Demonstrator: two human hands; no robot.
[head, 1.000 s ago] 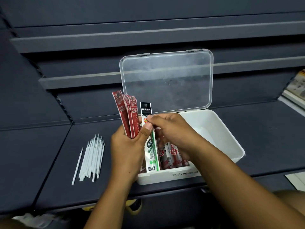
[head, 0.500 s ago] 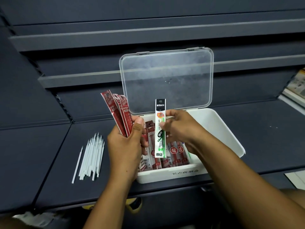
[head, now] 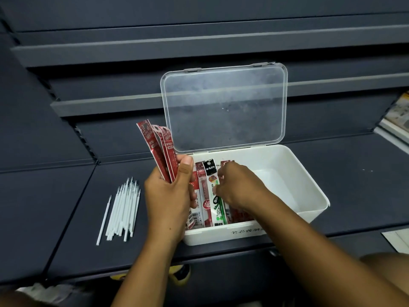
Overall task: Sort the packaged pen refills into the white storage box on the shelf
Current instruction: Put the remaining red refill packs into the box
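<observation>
At left end of box (head: pixel 309 189) | right hand (head: pixel 240 185) pinches green packet (head: pixel 218 204) | left hand (head: pixel 168 202) grips red packets (head: pixel 162 156)

Dark slate-blue metal shelving (head: pixel 66 18) fills the view, rising in stepped tiers edged with pale grey front rails (head: pixel 110 46). The bottom shelf (head: pixel 354 173) is built of panels meeting at seams. Printed booklets (head: pixel 398 116) lie at its right edge.

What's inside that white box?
Red refill packs and one green-and-white pack lie at its left end; its right end shows bare floor. The right hand covers some packs.
</observation>
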